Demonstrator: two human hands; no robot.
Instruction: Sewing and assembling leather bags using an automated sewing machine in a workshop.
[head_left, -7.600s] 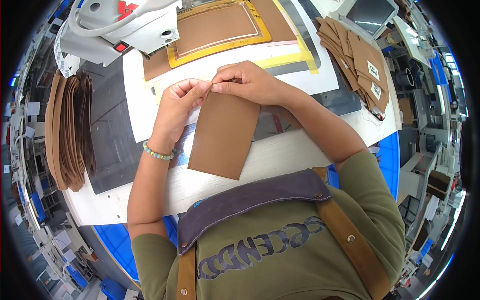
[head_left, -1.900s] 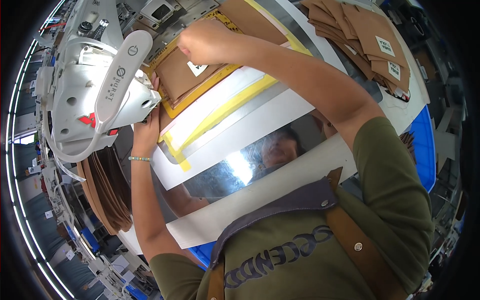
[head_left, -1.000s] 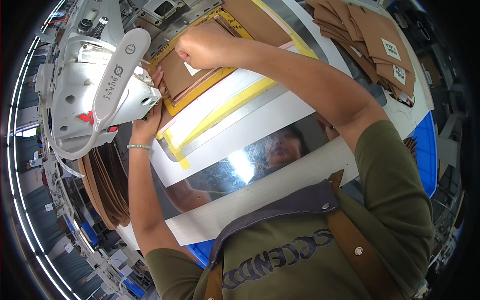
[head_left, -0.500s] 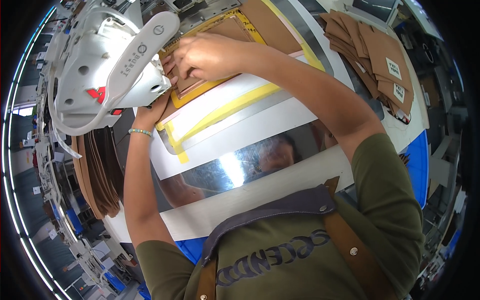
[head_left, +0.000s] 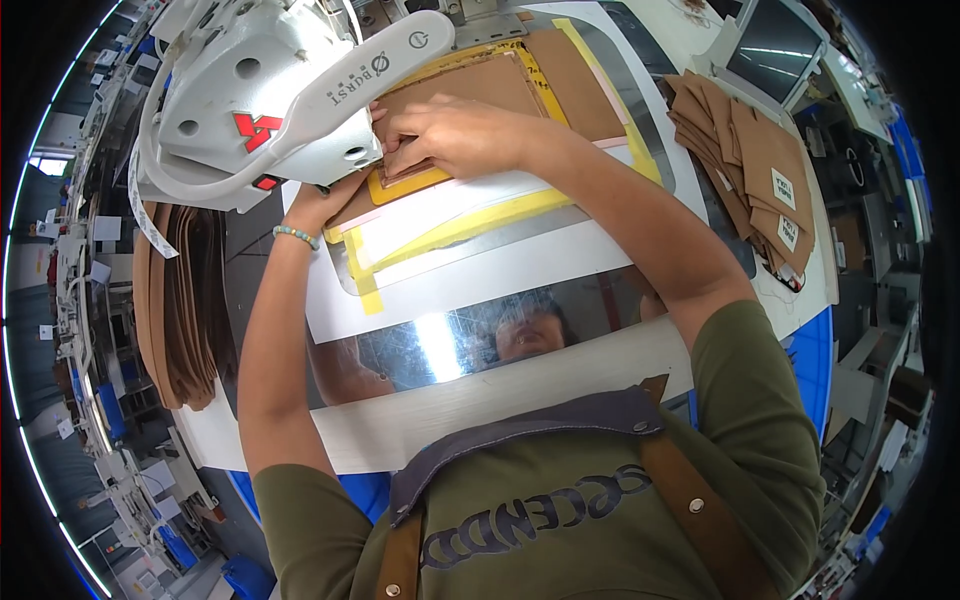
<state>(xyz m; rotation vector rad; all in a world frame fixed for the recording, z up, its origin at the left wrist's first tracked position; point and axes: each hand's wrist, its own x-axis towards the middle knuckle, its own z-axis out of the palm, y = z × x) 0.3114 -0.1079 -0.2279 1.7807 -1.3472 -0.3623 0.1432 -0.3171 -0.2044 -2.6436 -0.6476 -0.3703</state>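
One frame (head_left: 543,88) encloses brown material (head_left: 480,84); I cannot tell whether left grip (head_left: 326,200) or right grip (head_left: 455,137) clenches.

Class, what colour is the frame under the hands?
The frame is yellow, best in the head view.

Two hands, a left hand (head_left: 328,203) and a right hand (head_left: 455,138); one bracelet (head_left: 297,237). One white machine (head_left: 215,110), one lamp (head_left: 365,75), one yellow frame (head_left: 549,95), one screen (head_left: 772,50), one table (head_left: 600,363). Two brown stacks, left stack (head_left: 172,310) and right stack (head_left: 745,170), their pieces overlapping too closely to count surely. Two fully visible labels (head_left: 783,189). Two apron straps (head_left: 682,485).
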